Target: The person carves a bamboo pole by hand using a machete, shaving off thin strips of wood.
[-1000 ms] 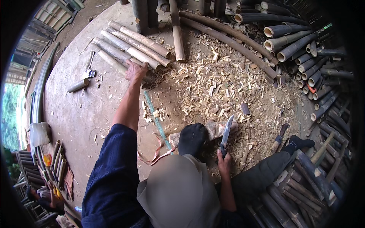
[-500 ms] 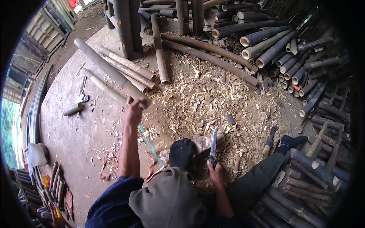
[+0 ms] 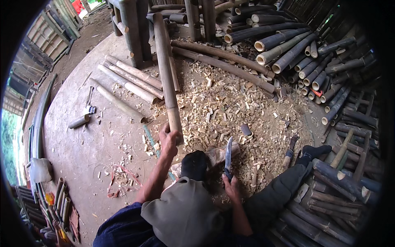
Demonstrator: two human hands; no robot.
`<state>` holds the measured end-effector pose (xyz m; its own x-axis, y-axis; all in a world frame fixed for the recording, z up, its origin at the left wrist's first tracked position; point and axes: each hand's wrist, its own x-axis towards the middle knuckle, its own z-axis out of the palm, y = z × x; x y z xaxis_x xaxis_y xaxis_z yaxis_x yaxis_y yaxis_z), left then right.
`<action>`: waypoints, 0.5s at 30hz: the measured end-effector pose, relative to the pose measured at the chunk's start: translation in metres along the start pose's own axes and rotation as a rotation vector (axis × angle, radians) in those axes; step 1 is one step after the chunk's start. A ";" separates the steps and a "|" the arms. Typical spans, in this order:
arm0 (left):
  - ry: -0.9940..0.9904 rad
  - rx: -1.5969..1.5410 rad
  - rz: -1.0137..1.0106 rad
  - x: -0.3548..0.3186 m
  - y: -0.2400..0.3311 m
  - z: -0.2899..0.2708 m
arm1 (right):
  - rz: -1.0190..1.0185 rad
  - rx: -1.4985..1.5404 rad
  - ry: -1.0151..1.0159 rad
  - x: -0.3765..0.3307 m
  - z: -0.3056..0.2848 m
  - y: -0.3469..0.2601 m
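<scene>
My left hand [image 3: 168, 140] is wrapped round the near end of a long bamboo pole [image 3: 166, 74], which slants up and away toward the wooden posts. In my right hand [image 3: 231, 186] is a knife [image 3: 228, 154], gripped by its dark handle, its blade pointing away from me. Between the two hands, my dark-socked foot [image 3: 194, 165] rests against a pale wooden block [image 3: 216, 156]. Wood chips [image 3: 222, 111] cover the ground just beyond the block.
Cut bamboo lengths [image 3: 284, 51] are stacked at the far right, with more beside my outstretched leg [image 3: 275, 193]. Several bamboo poles [image 3: 127, 86] lie on the floor at left, near a hatchet [image 3: 89, 109]. Another knife [image 3: 291, 152] lies beside my right foot.
My left hand has moved right and slightly nearer, swinging the bamboo pole from a leftward slant to nearly straight ahead. The right hand and knife have shifted only slightly.
</scene>
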<state>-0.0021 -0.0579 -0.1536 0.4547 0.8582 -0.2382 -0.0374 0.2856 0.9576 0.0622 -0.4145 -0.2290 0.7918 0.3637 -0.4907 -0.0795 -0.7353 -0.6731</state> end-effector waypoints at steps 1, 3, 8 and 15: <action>-0.013 0.069 0.023 0.014 -0.008 -0.001 | -0.016 0.038 -0.016 0.000 -0.003 -0.003; 0.017 0.134 -0.059 0.047 -0.003 0.010 | -0.032 0.118 -0.051 -0.005 -0.008 -0.017; 0.192 0.296 0.367 0.188 0.027 0.016 | -0.028 0.095 -0.069 0.000 -0.001 -0.003; 0.683 0.877 0.058 0.219 0.027 -0.018 | -0.059 -0.034 0.049 -0.007 -0.007 -0.013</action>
<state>0.0807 0.1454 -0.1825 -0.1228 0.9920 0.0298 0.7217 0.0686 0.6888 0.0623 -0.4110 -0.2128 0.8230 0.3793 -0.4229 -0.0120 -0.7327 -0.6805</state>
